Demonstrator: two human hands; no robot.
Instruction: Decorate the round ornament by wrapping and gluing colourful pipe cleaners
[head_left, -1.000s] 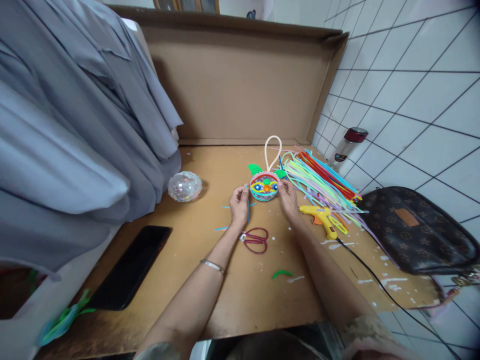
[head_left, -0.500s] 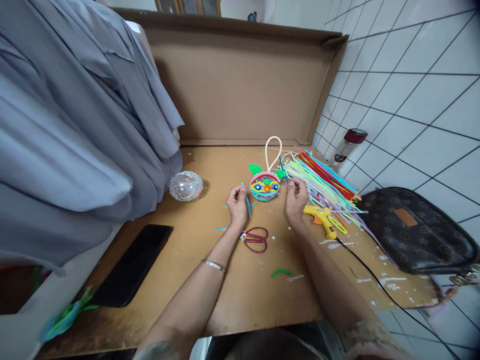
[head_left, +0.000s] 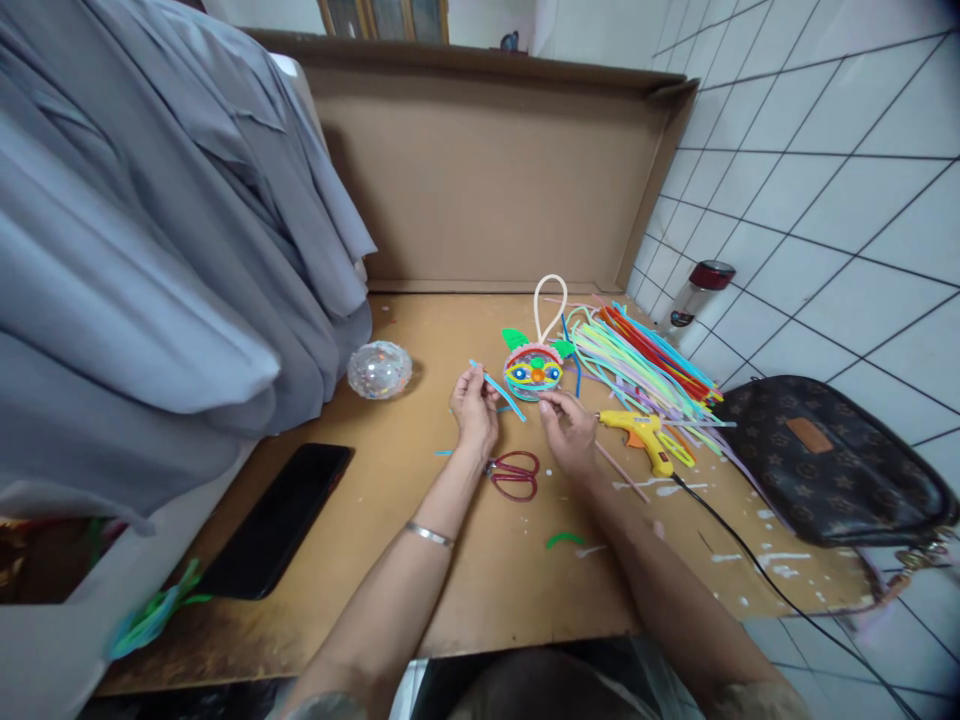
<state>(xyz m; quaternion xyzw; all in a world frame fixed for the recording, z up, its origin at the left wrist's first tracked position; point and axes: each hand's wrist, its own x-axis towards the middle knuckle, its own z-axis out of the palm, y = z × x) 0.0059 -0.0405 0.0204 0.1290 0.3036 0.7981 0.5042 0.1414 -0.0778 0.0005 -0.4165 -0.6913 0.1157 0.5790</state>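
Note:
My left hand [head_left: 475, 412] is closed in a pinch on a short light-blue pipe cleaner [head_left: 505, 397], which slants down to the right. My right hand [head_left: 568, 430] is closed too, fingertips together just below the decorated ball. A thin pink pipe cleaner [head_left: 622, 473] sticks out behind it, in line with the pinch. The decorated clear ball [head_left: 533, 372] has green ears, blue eyes, an orange nose and a white loop on top. Red-handled scissors [head_left: 515, 475] lie by my left wrist, blades partly hidden. A small blue piece [head_left: 444, 453] lies beside it.
A heap of coloured pipe cleaners [head_left: 645, 360] and a yellow glue gun [head_left: 637, 435] with a black cord are at right, beside a dark bag [head_left: 840, 470] and a bottle [head_left: 694, 300]. At left are a plain clear ball [head_left: 380, 370], a phone [head_left: 277, 520] and grey cloth [head_left: 150, 250].
My right hand has moved left and toward me, from beside the heap to below the decorated ball; the pink pipe cleaner now shows behind it. The light-blue pipe cleaner has tilted rightward in my left hand.

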